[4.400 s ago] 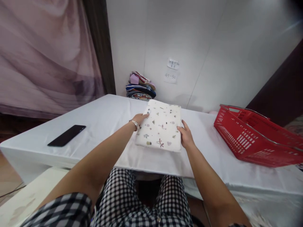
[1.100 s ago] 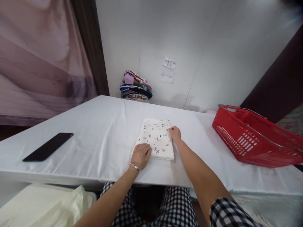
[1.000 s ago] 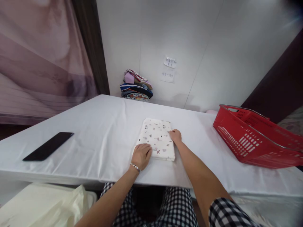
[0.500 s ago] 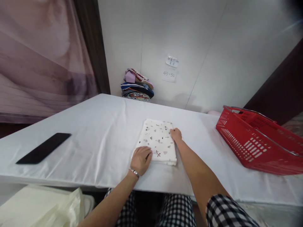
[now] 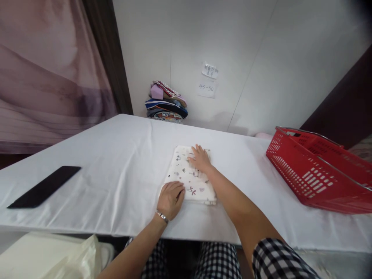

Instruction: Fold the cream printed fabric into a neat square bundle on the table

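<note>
A folded white cloth (image 5: 182, 176) with small printed flowers lies flat on the white-covered table (image 5: 116, 162), near its front edge. My left hand (image 5: 170, 198), with a bracelet at the wrist, rests palm down on the cloth's near left corner. My right hand (image 5: 199, 159) lies flat on top of the cloth toward its far side, fingers spread. Neither hand grips anything.
A red plastic basket (image 5: 316, 170) stands on the table at the right. A black phone (image 5: 43, 186) lies at the left. A stack of folded clothes (image 5: 166, 102) sits at the far edge against the wall. A cream bag (image 5: 58, 259) is below the table's front left.
The cloth went from a wider fold held at both sides to a narrower fold. In the last half second my right hand slid from the cloth's right edge onto its top.
</note>
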The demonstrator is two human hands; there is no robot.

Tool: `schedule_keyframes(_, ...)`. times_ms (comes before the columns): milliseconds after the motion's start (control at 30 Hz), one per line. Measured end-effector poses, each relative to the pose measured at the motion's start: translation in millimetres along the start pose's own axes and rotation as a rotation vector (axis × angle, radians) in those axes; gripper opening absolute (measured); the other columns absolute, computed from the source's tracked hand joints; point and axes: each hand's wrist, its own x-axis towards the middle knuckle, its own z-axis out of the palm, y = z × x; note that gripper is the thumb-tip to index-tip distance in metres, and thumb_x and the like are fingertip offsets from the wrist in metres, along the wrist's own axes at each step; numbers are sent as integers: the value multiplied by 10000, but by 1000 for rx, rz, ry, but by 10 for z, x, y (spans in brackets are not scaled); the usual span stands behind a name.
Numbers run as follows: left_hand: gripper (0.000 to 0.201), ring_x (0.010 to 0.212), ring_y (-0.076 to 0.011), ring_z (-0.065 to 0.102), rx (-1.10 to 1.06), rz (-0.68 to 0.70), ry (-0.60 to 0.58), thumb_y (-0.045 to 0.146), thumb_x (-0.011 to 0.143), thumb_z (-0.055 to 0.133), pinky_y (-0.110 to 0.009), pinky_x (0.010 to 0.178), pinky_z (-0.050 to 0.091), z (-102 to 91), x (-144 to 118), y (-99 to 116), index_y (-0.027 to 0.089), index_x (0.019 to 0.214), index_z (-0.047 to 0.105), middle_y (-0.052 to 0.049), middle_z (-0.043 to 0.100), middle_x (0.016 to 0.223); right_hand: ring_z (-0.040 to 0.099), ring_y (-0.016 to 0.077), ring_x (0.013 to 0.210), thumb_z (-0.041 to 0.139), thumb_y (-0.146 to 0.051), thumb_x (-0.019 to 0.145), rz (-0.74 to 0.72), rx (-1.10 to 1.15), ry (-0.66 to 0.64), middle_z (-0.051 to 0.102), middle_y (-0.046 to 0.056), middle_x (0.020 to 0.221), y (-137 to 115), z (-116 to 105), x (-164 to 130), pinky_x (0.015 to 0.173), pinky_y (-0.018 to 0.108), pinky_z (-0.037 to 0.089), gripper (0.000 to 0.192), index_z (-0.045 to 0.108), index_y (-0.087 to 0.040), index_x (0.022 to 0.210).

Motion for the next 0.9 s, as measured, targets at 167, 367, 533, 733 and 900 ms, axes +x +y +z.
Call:
schedule_keyframes(167,202,997,-211,580,3,-7,-32,226,847,456,-436,903,420,8,-4,-8,216,873,657,-38,681,971,36,262,1373,251,-578,872,218,-46,-147,110,119,1504,133,173,45,1077,432,52,688,232,-148,1409)
schedule_keyframes(367,194,989,-213,583,-16,-9,-17,217,836,465,-436,900,424,13,2,-19,217,861,658,-40,683,958,16,239,1376,210,-597,871,206,-49,-139,92,92,1510,152,212,35,1084,411,25,696,212,-166,1417)
schedule_keyframes(533,198,964,-209,592,-25,-16,-2,212,830,464,-432,887,434,28,6,-28,216,834,661,-39,688,937,45,244,1375,255,-563,874,202,-22,-174,121,100,1505,112,99,64,1080,422,62,657,256,-171,1402)
schedule_keyframes(733,193,937,-206,597,-25,-43,-8,197,817,466,-424,869,439,40,19,-32,209,780,655,-39,690,914,108,253,1369,306,-525,880,143,30,-216,168,105,1495,43,28,-239,1060,448,119,600,314,-186,1375)
schedule_keyframes(900,193,928,-203,597,-28,-40,-8,199,811,465,-418,870,435,41,24,-35,211,763,652,-38,689,902,200,232,1344,369,-448,886,64,32,-171,295,107,1449,-78,-25,-581,1062,419,123,479,449,-183,1276)
